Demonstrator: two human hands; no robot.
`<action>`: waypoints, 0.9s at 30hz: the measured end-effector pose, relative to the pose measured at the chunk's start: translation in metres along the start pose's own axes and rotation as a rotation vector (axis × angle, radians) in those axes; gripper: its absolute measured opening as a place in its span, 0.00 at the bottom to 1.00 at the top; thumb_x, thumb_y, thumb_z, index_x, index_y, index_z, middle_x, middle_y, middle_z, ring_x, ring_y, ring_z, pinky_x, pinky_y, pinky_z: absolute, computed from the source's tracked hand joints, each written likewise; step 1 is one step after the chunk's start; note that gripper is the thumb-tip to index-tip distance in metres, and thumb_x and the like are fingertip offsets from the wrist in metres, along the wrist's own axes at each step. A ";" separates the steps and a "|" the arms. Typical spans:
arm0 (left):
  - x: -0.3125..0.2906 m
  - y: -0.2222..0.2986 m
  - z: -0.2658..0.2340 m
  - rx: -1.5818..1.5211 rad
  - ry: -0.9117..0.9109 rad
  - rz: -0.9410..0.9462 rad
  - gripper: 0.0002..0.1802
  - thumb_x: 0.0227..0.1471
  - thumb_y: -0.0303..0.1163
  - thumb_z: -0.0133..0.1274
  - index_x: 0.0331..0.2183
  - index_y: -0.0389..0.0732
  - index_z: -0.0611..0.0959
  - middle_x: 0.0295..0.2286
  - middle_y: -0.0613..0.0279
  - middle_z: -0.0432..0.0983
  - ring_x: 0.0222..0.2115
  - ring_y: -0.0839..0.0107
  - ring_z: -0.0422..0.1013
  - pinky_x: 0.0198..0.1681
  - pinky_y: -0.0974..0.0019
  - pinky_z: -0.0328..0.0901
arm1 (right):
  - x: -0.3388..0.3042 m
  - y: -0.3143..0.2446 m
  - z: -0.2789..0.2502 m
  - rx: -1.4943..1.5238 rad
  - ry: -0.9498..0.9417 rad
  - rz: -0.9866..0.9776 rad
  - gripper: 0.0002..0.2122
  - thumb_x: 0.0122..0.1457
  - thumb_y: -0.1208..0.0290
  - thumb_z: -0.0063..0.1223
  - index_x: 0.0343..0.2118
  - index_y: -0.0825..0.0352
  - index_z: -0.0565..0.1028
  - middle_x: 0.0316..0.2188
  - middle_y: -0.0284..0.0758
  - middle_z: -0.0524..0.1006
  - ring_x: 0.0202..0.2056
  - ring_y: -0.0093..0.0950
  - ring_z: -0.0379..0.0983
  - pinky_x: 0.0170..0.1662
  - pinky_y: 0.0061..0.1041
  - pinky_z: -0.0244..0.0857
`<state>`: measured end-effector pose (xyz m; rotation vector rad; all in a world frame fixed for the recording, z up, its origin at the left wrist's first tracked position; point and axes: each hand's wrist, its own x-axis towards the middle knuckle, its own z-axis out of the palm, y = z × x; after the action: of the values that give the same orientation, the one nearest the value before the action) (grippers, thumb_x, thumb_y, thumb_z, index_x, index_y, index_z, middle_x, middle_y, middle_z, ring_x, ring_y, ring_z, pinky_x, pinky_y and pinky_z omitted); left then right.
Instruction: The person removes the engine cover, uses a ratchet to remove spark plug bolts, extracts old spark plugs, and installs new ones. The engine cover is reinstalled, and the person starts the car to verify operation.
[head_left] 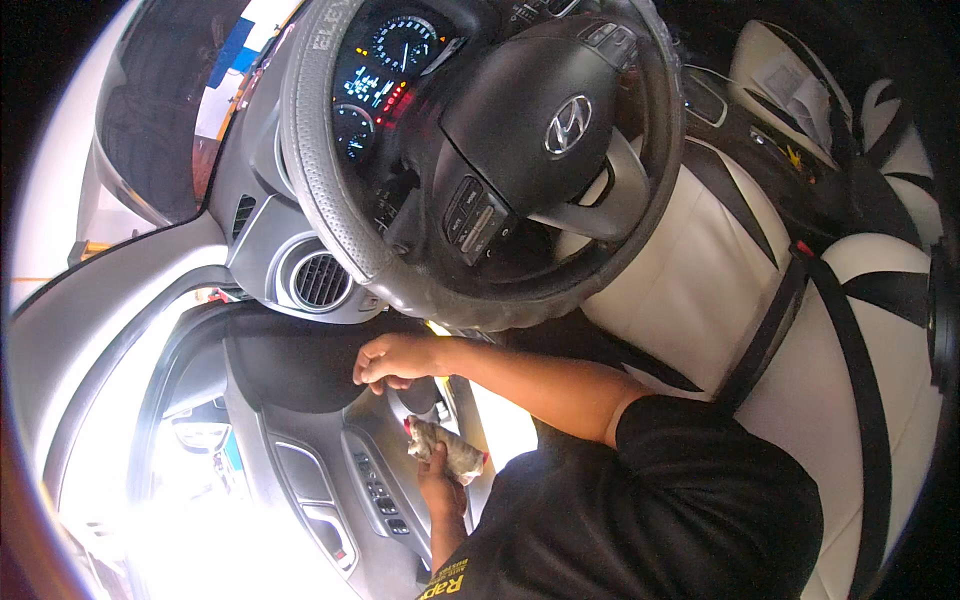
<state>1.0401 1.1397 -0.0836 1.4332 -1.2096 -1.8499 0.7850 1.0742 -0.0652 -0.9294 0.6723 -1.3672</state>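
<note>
My left hand is closed around a crumpled, dirty whitish cloth with red bits at its ends, close to the inner side of the open car door. Above it, my right hand reaches across from the seat side, below the dashboard's left end. Its fingers are curled inward, and whatever they may hold is hidden. The steering wheel, in a grey and black cover, rises above my right forearm.
A lit instrument cluster shows behind the wheel. Left of it is a round air vent. Window switches line the door armrest. White and black seats and a dark seat belt stand on the right.
</note>
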 end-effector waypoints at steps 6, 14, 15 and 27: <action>0.012 0.001 0.007 0.066 -0.022 -0.089 0.29 0.60 0.28 0.57 0.60 0.33 0.70 0.51 0.53 0.75 0.49 0.59 0.75 0.54 0.57 0.70 | -0.010 0.018 0.004 -0.083 -0.064 -0.008 0.12 0.64 0.64 0.56 0.44 0.66 0.78 0.31 0.32 0.81 0.26 0.17 0.69 0.28 0.21 0.62; 0.012 0.006 0.018 0.122 -0.036 -0.127 0.30 0.57 0.24 0.57 0.61 0.35 0.70 0.52 0.53 0.75 0.51 0.58 0.74 0.54 0.55 0.70 | -0.003 0.026 0.006 -0.195 0.132 -0.016 0.09 0.64 0.66 0.56 0.39 0.67 0.78 0.31 0.31 0.82 0.34 0.22 0.77 0.42 0.26 0.69; 0.013 0.005 0.016 0.132 -0.027 -0.137 0.30 0.57 0.23 0.57 0.60 0.35 0.70 0.52 0.53 0.75 0.51 0.58 0.75 0.54 0.55 0.70 | -0.001 0.028 0.006 -0.214 0.139 -0.017 0.09 0.63 0.67 0.56 0.39 0.67 0.78 0.30 0.31 0.82 0.34 0.23 0.77 0.42 0.26 0.69; 0.022 -0.008 0.004 0.134 -0.038 -0.134 0.28 0.55 0.20 0.52 0.58 0.35 0.72 0.49 0.52 0.77 0.48 0.60 0.76 0.53 0.57 0.70 | -0.021 0.031 0.014 -1.091 0.112 0.070 0.12 0.60 0.69 0.53 0.42 0.71 0.78 0.40 0.49 0.82 0.43 0.49 0.80 0.48 0.45 0.73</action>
<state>1.0301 1.1275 -0.1015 1.5929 -1.3063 -1.9243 0.8107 1.0963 -0.0874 -1.6472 1.5864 -0.9347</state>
